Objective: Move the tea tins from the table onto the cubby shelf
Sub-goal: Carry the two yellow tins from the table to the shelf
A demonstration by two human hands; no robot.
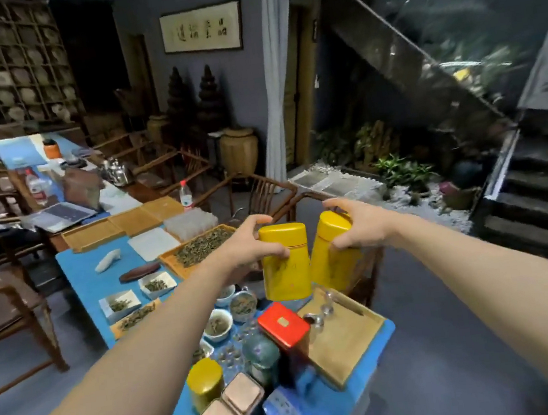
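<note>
left hand (248, 245) gripping yellow tin (285, 264), right hand (354, 225) gripping second yellow tin (330, 252)

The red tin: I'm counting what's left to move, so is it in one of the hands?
No, the red tin stands on the table; each hand holds a yellow tin.

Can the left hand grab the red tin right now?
Probably not yet. The left hand is gripping a tall yellow tin held above the table, so it is full. The red tin stands just below with nothing covering its top, so it looks easy to get at once a hand is empty.
</note>
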